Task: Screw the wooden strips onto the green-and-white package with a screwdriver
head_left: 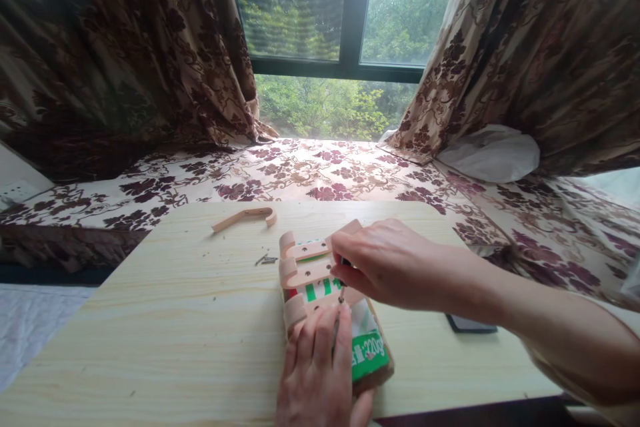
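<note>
In my right hand (367, 267) is a screwdriver (343, 290), its dark handle mostly covered by my curled fingers. The metal shaft points down at the nearest of several pale pink hook-shaped pieces (295, 310), which lie side by side across a green-and-white box (373, 350) marked 220g. My left hand (317, 360) grips the box's near left part, fingers over the nearest piece and thumb low at the near edge. Its fingertips are close beside the screwdriver tip. Dark screw holes or screw heads show on the pieces; whether a screw is under the tip is unclear.
One loose hook-shaped piece (245, 215) lies at the far left of the light wooden table (175, 320). Several small screws (267, 259) rest left of the box. A dark flat object (471, 324) sits under my right forearm. Beyond are a floral-covered ledge (320, 170), curtains and a window.
</note>
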Available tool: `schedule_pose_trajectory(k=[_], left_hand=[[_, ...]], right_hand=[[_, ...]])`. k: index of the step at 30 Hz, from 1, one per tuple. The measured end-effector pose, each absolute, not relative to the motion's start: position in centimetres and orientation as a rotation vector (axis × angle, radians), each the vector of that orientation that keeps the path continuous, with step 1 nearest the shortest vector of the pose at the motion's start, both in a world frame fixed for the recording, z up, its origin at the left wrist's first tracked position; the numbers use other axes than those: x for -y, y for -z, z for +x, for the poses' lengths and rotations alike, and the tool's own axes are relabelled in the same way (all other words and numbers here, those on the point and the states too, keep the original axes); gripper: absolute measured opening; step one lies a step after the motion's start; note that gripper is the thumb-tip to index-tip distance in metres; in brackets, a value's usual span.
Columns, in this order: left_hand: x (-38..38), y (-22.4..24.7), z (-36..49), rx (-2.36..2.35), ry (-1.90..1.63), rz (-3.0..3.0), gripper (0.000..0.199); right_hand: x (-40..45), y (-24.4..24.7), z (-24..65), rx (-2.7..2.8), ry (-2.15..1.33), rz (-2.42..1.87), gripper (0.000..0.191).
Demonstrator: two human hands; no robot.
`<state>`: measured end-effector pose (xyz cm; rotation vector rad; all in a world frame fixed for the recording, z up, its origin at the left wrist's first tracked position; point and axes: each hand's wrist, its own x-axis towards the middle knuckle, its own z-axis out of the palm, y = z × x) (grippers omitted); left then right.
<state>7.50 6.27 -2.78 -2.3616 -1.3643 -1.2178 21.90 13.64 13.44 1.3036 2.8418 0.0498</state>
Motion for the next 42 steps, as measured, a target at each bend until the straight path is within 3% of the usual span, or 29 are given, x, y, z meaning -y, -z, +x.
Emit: schedule_pose_trajectory(k=[7,11,19,25,38,42], left_hand=[[-6.1,2.8,7.4,1.359,1.213,-2.377,0.054],[-6.1,2.7,7.6,1.382,1.240,-2.356,0.053],[-6.1,2.8,7.4,1.350,1.207,-2.387,0.057],[-6.1,2.7,7.4,1.358,1.205,-2.386,0.061],[-6.0,2.5,7.3,1.374,1.152,-2.381,0.063],[-6.0,2.4,7.4,1.353,1.139,-2.359,0.066]], right_hand=[[-13.1,-15.4,22.0,-2.840,0.102,1.163,0.010],[-13.0,-15.3,21.5,-2.832,0.112,1.075,0.018],[-13.2,-13.4,21.6,-2.798,-0.001,1.399,0.022],[-12.9,-14.9,22.3,-2.866,0.109,1.205,0.007],[-12.6,-14.1,21.9,-2.807,-0.016,1.308,0.022],[-12.5,-15.3,22.1,-2.826,0.039,1.194,0.012]])
